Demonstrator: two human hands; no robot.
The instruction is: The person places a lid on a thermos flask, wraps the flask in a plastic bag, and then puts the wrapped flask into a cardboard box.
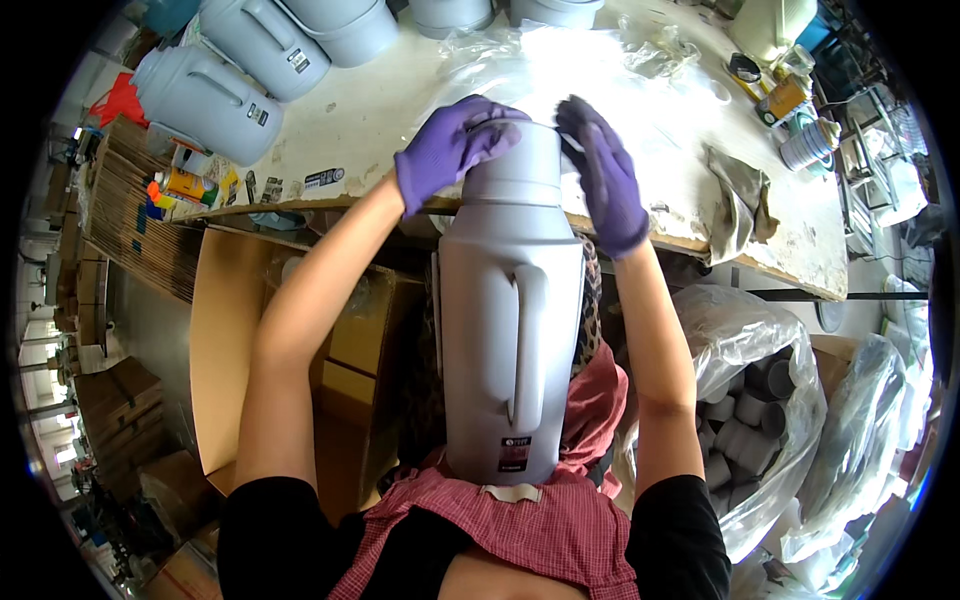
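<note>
A large grey plastic vacuum jug [480,330] lies across my lap, its base against the red checked apron and its capped neck at the table's edge. The long side handle faces up, and a dark label sits near the base. My left hand [466,146], in a purple glove, grips the jug's grey cap [525,161] from the left. Just right of the cap, my right hand [602,176], gloved alike and slightly blurred, is held apart from it with nothing visible in it. Its fingers point away from me.
Similar grey jugs [217,109] stand at the table's back left. Clear plastic film [495,71], a grey cloth [739,202] and spray cans [806,146] lie on the table [360,127]. Below are an open cardboard box [225,337] and a plastic bag [806,375] of grey caps.
</note>
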